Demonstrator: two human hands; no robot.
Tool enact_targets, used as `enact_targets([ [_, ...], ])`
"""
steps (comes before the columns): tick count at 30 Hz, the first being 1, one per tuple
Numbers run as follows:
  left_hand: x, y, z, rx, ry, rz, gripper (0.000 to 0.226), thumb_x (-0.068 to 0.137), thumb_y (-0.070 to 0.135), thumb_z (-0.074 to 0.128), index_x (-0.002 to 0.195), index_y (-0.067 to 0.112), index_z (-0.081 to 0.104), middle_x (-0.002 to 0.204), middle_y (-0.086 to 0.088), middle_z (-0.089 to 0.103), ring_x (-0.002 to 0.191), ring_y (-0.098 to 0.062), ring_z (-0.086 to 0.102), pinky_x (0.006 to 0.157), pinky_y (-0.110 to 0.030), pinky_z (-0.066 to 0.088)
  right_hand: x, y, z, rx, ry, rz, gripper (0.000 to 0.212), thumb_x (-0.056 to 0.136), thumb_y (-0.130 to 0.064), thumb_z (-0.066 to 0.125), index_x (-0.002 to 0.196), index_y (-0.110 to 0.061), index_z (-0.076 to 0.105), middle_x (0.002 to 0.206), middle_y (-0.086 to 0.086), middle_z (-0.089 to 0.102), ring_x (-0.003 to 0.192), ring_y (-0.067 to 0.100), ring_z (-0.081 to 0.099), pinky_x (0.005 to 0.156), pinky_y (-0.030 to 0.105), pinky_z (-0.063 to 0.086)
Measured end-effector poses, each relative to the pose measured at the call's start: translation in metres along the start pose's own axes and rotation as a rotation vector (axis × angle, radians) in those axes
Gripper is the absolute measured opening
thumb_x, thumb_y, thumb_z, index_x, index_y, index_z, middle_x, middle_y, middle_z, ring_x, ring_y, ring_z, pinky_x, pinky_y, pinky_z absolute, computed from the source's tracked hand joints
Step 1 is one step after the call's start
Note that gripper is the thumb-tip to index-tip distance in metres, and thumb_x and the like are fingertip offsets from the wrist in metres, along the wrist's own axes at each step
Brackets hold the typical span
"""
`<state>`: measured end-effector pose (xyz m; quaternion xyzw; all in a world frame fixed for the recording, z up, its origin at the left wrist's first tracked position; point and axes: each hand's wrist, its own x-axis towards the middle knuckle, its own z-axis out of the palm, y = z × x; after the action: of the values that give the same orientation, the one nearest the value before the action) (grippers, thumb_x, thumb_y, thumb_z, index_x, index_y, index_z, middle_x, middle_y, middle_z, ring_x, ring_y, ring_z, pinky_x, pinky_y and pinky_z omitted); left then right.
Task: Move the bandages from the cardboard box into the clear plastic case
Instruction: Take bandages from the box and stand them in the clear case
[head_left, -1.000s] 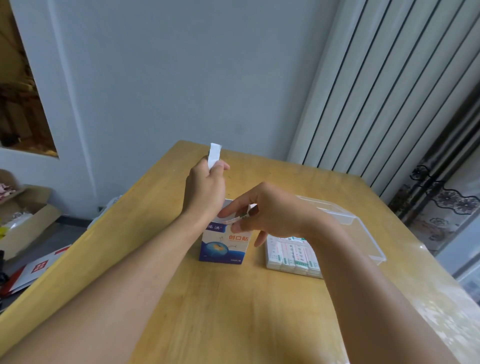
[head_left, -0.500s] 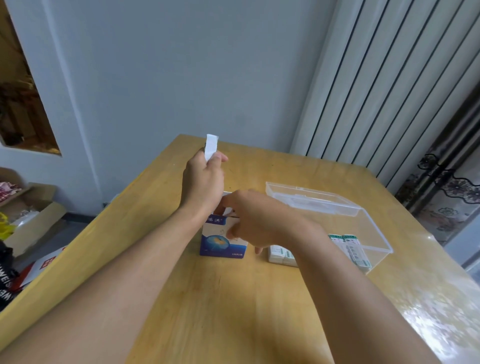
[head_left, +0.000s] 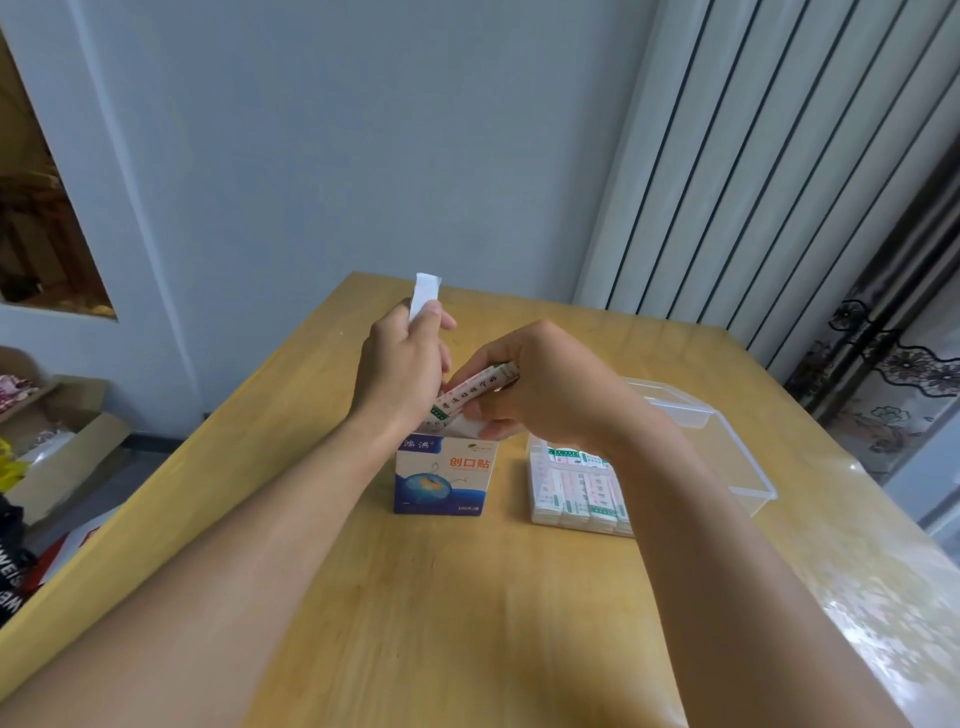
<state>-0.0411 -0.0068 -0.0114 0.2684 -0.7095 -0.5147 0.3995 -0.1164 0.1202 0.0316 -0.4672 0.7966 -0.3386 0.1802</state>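
One blue-and-white cardboard box, one clear plastic case, one small bundle of white wrapped bandages held, one row of bandages in the case, two hands.

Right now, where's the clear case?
Head view: clear plastic case lies open on the table, right of the cardboard box, partly behind the right forearm, bandages inside.

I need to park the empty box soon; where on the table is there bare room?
Bare wood lies in front of the cardboard box, between the two forearms, and along the wooden table left of the left hand. The far end behind the hands is bare too. It is crowded on the right: bandages fill the clear plastic case under the right hand.
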Motion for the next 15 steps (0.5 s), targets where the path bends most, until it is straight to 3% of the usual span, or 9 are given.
enact_targets([
  [4, -0.0012, 0.0, 0.0025, 0.126, -0.088, 0.043, 0.036, 0.107, 0.039, 0.037, 0.085, 0.024, 0.062, 0.076, -0.004, 0.07, 0.075, -0.024, 0.067, 0.072, -0.04, 0.052, 0.0029, 0.0006, -0.0019, 0.081, 0.107, -0.012, 0.023, 0.086, 0.003, 0.073, 0.075, -0.017, 0.078, 0.079, 0.004, 0.078, 0.07, 0.016, 0.076, 0.072, 0.04, 0.064],
  [7, -0.0024, 0.0018, 0.0017, 0.19, -0.09, 0.07, 0.037, 0.108, 0.038, 0.036, 0.086, 0.023, 0.062, 0.081, -0.001, 0.068, 0.082, -0.021, 0.067, 0.066, -0.035, 0.051, 0.0052, 0.0011, -0.005, 0.157, 0.203, -0.025, 0.028, 0.085, 0.002, 0.072, 0.069, -0.02, 0.077, 0.075, 0.002, 0.077, 0.07, 0.014, 0.076, 0.075, 0.036, 0.064],
  [10, -0.0032, 0.0018, 0.0012, 0.202, -0.138, 0.081, 0.035, 0.108, 0.039, 0.036, 0.089, 0.024, 0.061, 0.088, -0.006, 0.068, 0.079, -0.022, 0.07, 0.061, -0.039, 0.056, 0.0055, 0.0013, -0.0065, 0.24, 0.288, -0.043, 0.022, 0.086, -0.001, 0.071, 0.073, -0.018, 0.077, 0.069, -0.003, 0.075, 0.071, 0.015, 0.075, 0.065, 0.026, 0.059],
  [13, -0.0034, 0.0016, 0.0011, 0.179, -0.147, 0.07, 0.032, 0.109, 0.038, 0.037, 0.088, 0.027, 0.059, 0.087, -0.004, 0.067, 0.077, -0.019, 0.067, 0.056, -0.029, 0.049, 0.0073, 0.0028, -0.0074, 0.244, 0.306, -0.055, 0.014, 0.085, -0.007, 0.074, 0.078, -0.018, 0.079, 0.073, 0.001, 0.076, 0.068, 0.022, 0.069, 0.058, 0.031, 0.051],
  [15, -0.0014, 0.0012, 0.0008, 0.161, -0.135, 0.06, 0.033, 0.108, 0.038, 0.038, 0.092, 0.024, 0.062, 0.09, -0.003, 0.069, 0.084, -0.019, 0.068, 0.064, -0.034, 0.052, 0.0088, 0.003, -0.008, 0.24, 0.273, -0.066, 0.01, 0.082, -0.012, 0.079, 0.079, -0.021, 0.08, 0.079, 0.005, 0.076, 0.078, 0.037, 0.067, 0.068, 0.045, 0.056],
])
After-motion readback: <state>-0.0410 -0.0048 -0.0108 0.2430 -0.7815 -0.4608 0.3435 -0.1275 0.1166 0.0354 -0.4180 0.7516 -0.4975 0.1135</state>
